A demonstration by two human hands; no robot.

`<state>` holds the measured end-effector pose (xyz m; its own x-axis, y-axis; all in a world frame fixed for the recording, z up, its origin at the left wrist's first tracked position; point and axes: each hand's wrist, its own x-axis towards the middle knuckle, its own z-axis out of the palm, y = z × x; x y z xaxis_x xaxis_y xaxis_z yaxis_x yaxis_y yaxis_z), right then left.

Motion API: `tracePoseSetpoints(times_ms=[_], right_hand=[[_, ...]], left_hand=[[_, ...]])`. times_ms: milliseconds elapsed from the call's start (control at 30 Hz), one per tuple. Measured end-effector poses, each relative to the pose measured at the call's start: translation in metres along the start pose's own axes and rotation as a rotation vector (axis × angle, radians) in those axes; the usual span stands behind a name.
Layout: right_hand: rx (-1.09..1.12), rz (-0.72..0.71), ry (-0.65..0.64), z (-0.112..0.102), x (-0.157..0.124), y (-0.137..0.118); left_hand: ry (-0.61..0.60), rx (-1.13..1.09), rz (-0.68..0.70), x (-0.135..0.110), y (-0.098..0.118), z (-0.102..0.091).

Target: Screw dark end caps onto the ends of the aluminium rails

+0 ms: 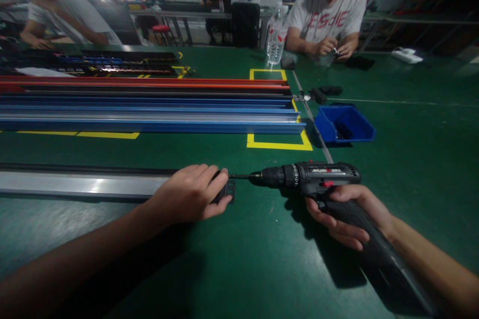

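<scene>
Screwdriving, I'd judge — right hand (376, 213) wrapped around the drill (329, 173), left hand (192, 193) clasping the black end piece (224, 192) at the silver rail (82, 183) (flat on the surface (254, 259)). Next probably calls for steady, straight pressure.

We see a big green table (254, 264). Near us, a long silver bar (82, 183) lies flat on it. Behind that, we see long blue bars (149, 126) side by side, then a black bar (187, 91) and a red bar (149, 81). Their right ends lie over yellow tape (280, 146). Just beside them sits a blue bin (357, 122). Farther back, we see clear bottles (276, 42) standing up and a small white thing (406, 56).
</scene>
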<state>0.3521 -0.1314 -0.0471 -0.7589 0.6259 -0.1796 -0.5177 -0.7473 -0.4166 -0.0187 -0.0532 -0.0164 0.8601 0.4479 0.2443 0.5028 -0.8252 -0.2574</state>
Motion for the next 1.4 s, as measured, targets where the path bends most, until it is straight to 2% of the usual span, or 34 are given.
tracePoseSetpoints(times_ms=[267,433,667,933,1400], right_hand=[[-0.035,0.019,0.036,0.0028,-0.0003,-0.001],[-0.004,0.009,0.003,0.0027,-0.0002,-0.001],[0.028,0.019,-0.027,0.0053,-0.0012,-0.0015],[-0.008,0.034,-0.005,0.0042,-0.0001,-0.002],[-0.039,0.016,0.029,0.0011,-0.0021,0.0003]], left_hand=[[-0.016,0.004,-0.014,0.0005,0.0002,0.0011],[-0.029,0.004,-0.026,0.0019,0.001,-0.0011],[-0.001,-0.039,-0.012,0.0021,0.0003,-0.0032],[0.026,-0.056,0.008,-0.0007,-0.0007,-0.0003],[-0.052,-0.005,-0.03,0.0016,0.0014,-0.0043]])
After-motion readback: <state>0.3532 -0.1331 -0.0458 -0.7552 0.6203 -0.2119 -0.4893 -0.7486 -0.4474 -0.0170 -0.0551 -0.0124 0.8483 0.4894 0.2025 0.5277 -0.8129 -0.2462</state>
